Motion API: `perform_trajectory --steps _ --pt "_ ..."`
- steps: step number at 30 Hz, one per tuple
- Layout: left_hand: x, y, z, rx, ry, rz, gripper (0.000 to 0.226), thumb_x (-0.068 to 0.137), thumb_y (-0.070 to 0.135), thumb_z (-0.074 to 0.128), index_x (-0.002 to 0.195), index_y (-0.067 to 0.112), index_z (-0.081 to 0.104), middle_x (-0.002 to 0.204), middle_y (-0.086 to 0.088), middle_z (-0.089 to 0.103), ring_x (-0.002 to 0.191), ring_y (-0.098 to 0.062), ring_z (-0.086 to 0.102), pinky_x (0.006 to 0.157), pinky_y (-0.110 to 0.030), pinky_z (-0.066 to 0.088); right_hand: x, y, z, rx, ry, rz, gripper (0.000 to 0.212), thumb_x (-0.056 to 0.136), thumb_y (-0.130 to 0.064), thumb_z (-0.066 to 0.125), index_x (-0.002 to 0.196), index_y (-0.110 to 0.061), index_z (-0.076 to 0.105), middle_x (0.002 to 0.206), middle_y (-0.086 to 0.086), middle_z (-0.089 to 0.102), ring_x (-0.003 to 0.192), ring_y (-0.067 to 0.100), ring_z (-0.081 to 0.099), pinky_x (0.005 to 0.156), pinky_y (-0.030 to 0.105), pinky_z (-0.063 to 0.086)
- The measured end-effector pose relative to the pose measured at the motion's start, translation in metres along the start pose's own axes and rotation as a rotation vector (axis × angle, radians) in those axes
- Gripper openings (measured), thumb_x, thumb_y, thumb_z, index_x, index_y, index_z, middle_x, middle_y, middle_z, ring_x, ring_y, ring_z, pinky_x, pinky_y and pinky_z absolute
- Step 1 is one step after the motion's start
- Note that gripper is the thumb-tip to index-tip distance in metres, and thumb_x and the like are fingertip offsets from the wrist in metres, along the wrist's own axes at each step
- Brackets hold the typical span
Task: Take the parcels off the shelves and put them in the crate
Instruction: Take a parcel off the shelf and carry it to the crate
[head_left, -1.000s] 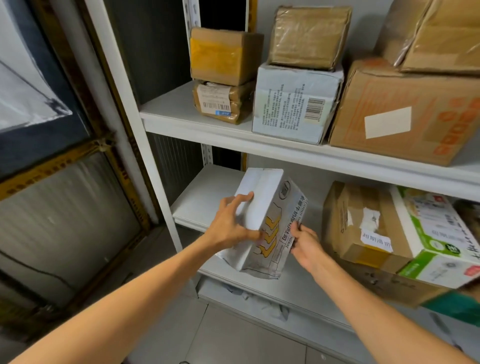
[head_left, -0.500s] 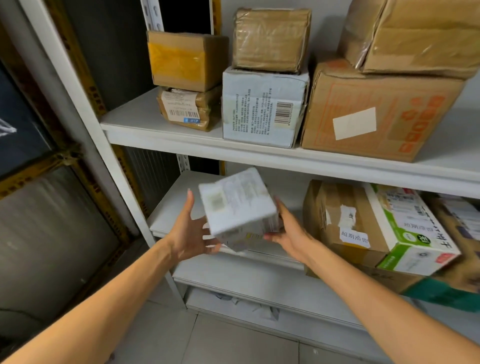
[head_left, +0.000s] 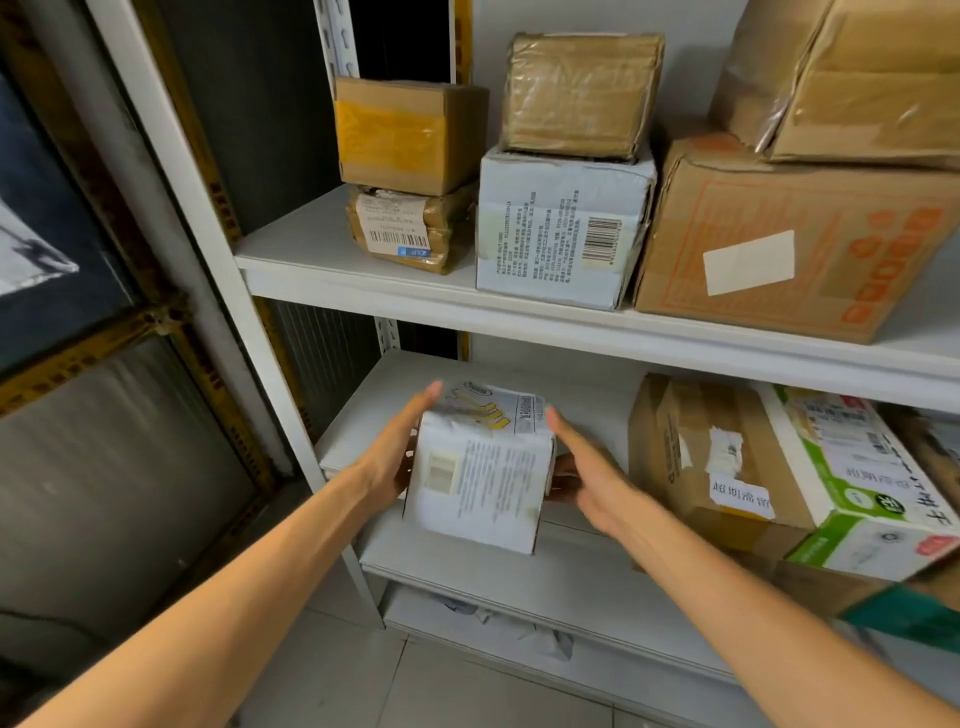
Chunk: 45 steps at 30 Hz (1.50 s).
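hands (head_left: 395, 457) (head_left: 587, 478) 2 | parcels (head_left: 410, 135) (head_left: 410, 234) (head_left: 561, 228) (head_left: 582, 93) (head_left: 795, 234) (head_left: 857, 78) on upper shelf (head_left: 322, 254) 6 | parcels (head_left: 483, 467) (head_left: 701, 457) (head_left: 857, 483) below, at least 3

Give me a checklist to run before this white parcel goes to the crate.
1. Left hand flat on the left side of the white parcel: ok.
2. Right hand flat on its right side: ok.
3. Fingers curled round the parcel: not ok, they lie straight.
4. Parcel apart from the brown box on its right: ok.
5. Parcel lifted off the lower shelf: cannot tell.
6. Crate in view: not ok.
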<state>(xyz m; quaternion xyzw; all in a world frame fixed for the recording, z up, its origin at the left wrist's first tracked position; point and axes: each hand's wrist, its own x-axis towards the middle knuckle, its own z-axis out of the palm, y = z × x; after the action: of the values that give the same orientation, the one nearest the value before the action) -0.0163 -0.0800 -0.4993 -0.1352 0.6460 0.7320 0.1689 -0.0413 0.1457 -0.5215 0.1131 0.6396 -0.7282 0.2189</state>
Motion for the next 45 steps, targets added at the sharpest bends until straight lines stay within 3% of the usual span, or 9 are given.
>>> perform_trajectory --steps 3,5,11,14,20,37,40,42,45 --pt "0.005 -0.007 -0.011 0.111 0.036 0.033 0.037 0.082 0.027 0.067 0.114 0.013 0.056 0.110 -0.014 0.067 0.095 -0.028 0.067 0.085 -0.038 0.053 0.011 0.012 0.006 0.106 -0.036 -0.033 0.033 0.076 -0.024 0.074 0.103 -0.005 0.071 0.106 0.015 0.072 0.095 0.025 0.070 0.087 0.040 0.053" --pt "0.010 -0.016 -0.020 0.127 0.009 0.004 0.038 0.086 0.011 0.065 0.122 0.020 0.054 0.112 -0.009 0.069 0.099 -0.027 0.068 0.085 -0.039 0.056 0.018 0.020 0.010 0.067 -0.069 -0.002 0.020 0.087 -0.012 0.066 0.107 -0.010 0.070 0.113 0.010 0.071 0.111 0.026 0.063 0.103 0.046 0.044" --pt "0.040 -0.021 -0.026 0.049 0.074 0.023 0.058 0.094 0.000 0.053 0.143 0.027 0.040 0.118 -0.007 0.066 0.102 -0.027 0.066 0.092 -0.047 0.053 0.045 0.028 0.035 0.061 -0.162 -0.058 0.049 0.087 0.008 0.060 0.119 -0.029 0.054 0.117 0.001 0.067 0.107 0.019 0.064 0.084 0.030 0.054" --pt "0.058 -0.014 -0.033 0.091 0.113 0.035 0.052 0.096 0.001 0.049 0.142 0.023 0.041 0.123 -0.010 0.063 0.106 -0.030 0.063 0.098 -0.051 0.049 0.061 0.026 0.048 0.055 -0.135 -0.094 0.047 0.087 0.007 0.060 0.114 -0.031 0.054 0.111 -0.003 0.069 0.099 0.013 0.066 0.074 0.023 0.056" --pt "0.099 -0.010 -0.056 0.142 0.195 0.073 0.048 0.098 0.003 0.047 0.142 0.021 0.041 0.111 -0.004 0.062 0.096 -0.024 0.061 0.092 -0.043 0.051 0.105 0.027 0.075 -0.020 -0.037 -0.172 0.056 0.091 0.001 0.060 0.136 -0.029 0.045 0.124 0.003 0.064 0.112 0.022 0.062 0.101 0.042 0.048" --pt "0.121 -0.039 -0.078 0.312 0.132 -0.011 0.066 0.097 0.009 0.052 0.153 0.026 0.022 0.142 -0.015 0.047 0.117 -0.033 0.058 0.102 -0.050 0.046 0.126 0.055 0.082 -0.254 0.043 -0.126 0.062 0.090 -0.013 0.065 0.145 -0.023 0.038 0.134 0.004 0.059 0.117 0.022 0.058 0.105 0.037 0.044" --pt "0.124 -0.028 -0.072 0.741 0.213 0.056 0.068 0.098 0.013 0.052 0.154 0.025 0.015 0.142 -0.017 0.045 0.121 -0.033 0.052 0.102 -0.041 0.042 0.114 0.041 0.079 -0.533 0.127 -0.073 0.061 0.086 -0.029 0.071 0.139 -0.018 0.043 0.135 0.005 0.058 0.120 0.023 0.056 0.098 0.027 0.044" --pt "0.121 -0.018 -0.065 1.221 0.280 0.108 0.068 0.095 0.022 0.055 0.152 0.030 0.018 0.139 -0.014 0.037 0.123 -0.034 0.044 0.100 -0.041 0.042 0.101 0.027 0.071 -0.841 0.132 -0.093 0.071 0.083 -0.038 0.072 0.141 -0.014 0.039 0.137 0.011 0.052 0.124 0.028 0.051 0.098 0.030 0.043" --pt "0.106 -0.007 -0.035 1.513 0.168 0.214 0.064 0.088 0.031 0.062 0.146 0.028 0.033 0.137 -0.010 0.036 0.125 -0.033 0.040 0.100 -0.040 0.042 0.069 0.008 0.054 -1.224 0.113 -0.070 0.083 0.082 -0.047 0.069 0.145 -0.010 0.030 0.141 0.017 0.041 0.130 0.034 0.041 0.102 0.038 0.040"
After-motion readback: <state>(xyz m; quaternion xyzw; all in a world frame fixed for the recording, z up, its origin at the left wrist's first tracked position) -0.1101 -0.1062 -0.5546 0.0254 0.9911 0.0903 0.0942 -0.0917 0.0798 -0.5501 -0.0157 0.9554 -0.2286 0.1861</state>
